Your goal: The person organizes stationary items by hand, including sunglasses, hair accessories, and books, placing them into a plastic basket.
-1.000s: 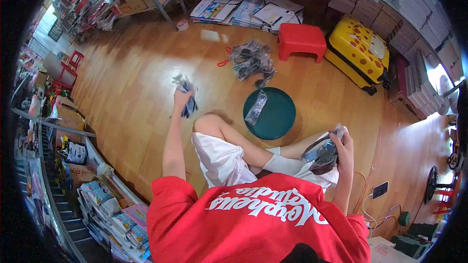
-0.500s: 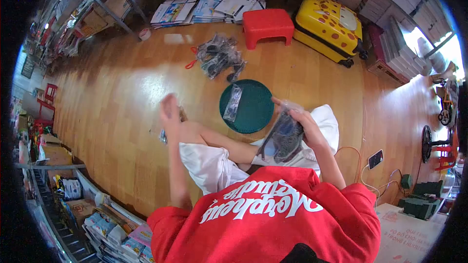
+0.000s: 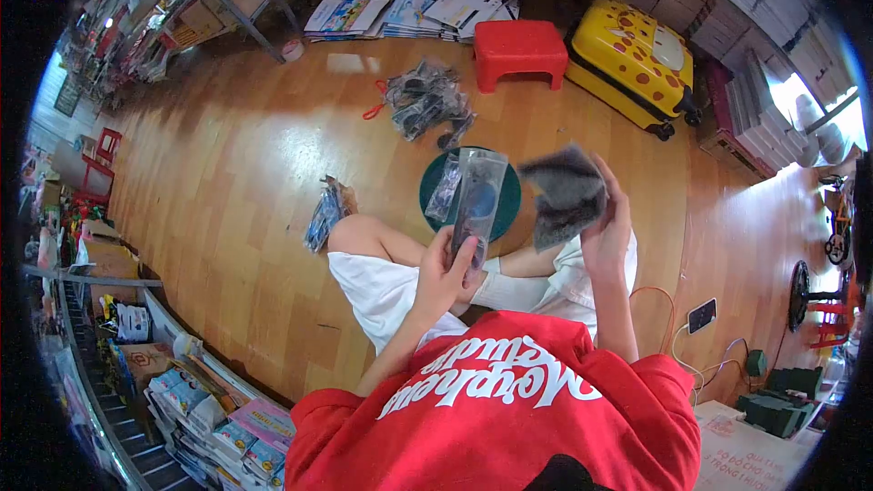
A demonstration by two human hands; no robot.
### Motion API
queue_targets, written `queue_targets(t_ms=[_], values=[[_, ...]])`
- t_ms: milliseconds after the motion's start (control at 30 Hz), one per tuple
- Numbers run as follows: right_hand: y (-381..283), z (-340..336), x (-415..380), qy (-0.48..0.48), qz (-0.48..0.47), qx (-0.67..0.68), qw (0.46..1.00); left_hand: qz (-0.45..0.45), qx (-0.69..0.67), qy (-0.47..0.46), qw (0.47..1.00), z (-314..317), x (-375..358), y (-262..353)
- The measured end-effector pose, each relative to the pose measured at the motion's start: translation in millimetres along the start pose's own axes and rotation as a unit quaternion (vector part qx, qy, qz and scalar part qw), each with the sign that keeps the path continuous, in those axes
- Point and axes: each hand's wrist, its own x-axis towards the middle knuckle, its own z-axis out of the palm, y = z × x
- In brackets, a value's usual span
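Observation:
My left hand is closed on the lower end of a clear plastic sleeve. Inside it sits a pair of glasses with bluish dark lenses, held upright over the round green stool. A flat dark grey pouch-like piece, slightly blurred, is gripped along its right edge by my right hand, above my lap. On the stool lies another clear packet with dark contents. Beyond it, a pile of plastic-wrapped dark items rests on the floor. More packets lie left of my knee.
A red plastic stool and a yellow spotted suitcase stand at the back, near stacked papers. To the right are a phone with cables and a cardboard box. Shelving with goods lines the left side.
My left hand has swung in from the left to the middle, and now holds the clear sleeve with glasses. My right hand has raised the grey piece off my lap. The view has shifted slightly.

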Motion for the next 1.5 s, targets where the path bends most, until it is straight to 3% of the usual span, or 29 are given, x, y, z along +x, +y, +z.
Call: queue_targets(t_ms=[33, 133, 233, 333, 367, 433, 467, 533, 567, 600, 633, 667, 767, 900, 967, 1133, 1200, 1267, 1333, 1433, 1500], values=[[3, -1, -3, 0.005, -0.003, 0.021, 1.0, -0.001, -0.003, 0.0, 1.0, 3, 0, 0], [24, 12, -28, -0.063, 0.122, 0.007, 0.99, 0.044, 0.091, 0.003, 0.995, 15, 1, 1], [34, 16, -34, -0.184, 0.187, 0.041, 0.964, 0.149, 0.104, 0.026, 0.983, 14, 5, -10], [34, 11, -28, -0.219, 0.155, -0.188, 0.945, 0.125, 0.205, -0.013, 0.971, 1, 5, -4], [42, 5, -26, -0.225, 0.132, -0.185, 0.947, 0.131, 0.209, -0.045, 0.968, 1, 3, -3], [54, 4, -38, -0.129, 0.106, -0.213, 0.963, 0.141, 0.218, -0.111, 0.959, 0, -3, -3], [58, 5, -42, -0.079, 0.094, -0.227, 0.966, 0.187, 0.238, -0.095, 0.948, 4, -4, -9], [63, 5, -38, -0.069, 0.14, -0.158, 0.975, 0.278, 0.273, -0.065, 0.919, 15, -5, -25], [62, 9, -39, -0.052, 0.138, -0.104, 0.984, 0.429, 0.463, -0.068, 0.772, 9, -11, -26], [62, 13, -40, -0.034, 0.134, -0.05, 0.989, 0.372, 0.414, -0.064, 0.828, 11, -13, -28], [61, 16, -40, -0.074, 0.049, -0.131, 0.987, 0.312, 0.36, -0.059, 0.877, 18, -16, -15], [60, 19, -40, -0.038, 0.081, -0.084, 0.992, 0.249, 0.304, -0.054, 0.918, 23, -17, -8], [51, 27, -38, 0.036, 0.146, 0.003, 0.989, 0.087, 0.221, -0.118, 0.964, 18, -14, -6], [46, 31, -39, 0.04, 0.123, 0.023, 0.991, 0.072, 0.2, -0.103, 0.972, 22, -20, 12], [44, 32, -38, 0.039, 0.101, 0.031, 0.994, 0.108, 0.213, -0.077, 0.968, 27, -22, 19], [20, 24, -19, 0.045, 0.01, 0.013, 0.999, 0.087, 0.284, -0.129, 0.946, 22, -26, 19], [-2, 14, -5, 0.124, -0.008, 0.036, 0.992, 0.05, 0.262, -0.134, 0.954, 19, -32, 16], [-30, -22, 18, 0.03, -0.198, 0.002, 0.98, -0.004, 0.207, -0.126, 0.97, 13, -38, 8], [-61, -25, 21, 0.132, -0.27, -0.032, 0.953, -0.012, 0.222, -0.107, 0.969, 1, -40, 9], [-59, -22, 10, 0.177, -0.217, -0.01, 0.96, 0.008, 0.2, -0.078, 0.977, -5, -36, 2], [-30, -17, -6, 0.113, -0.109, 0.058, 0.986, 0.031, 0.184, -0.058, 0.981, -3, -33, 0]])
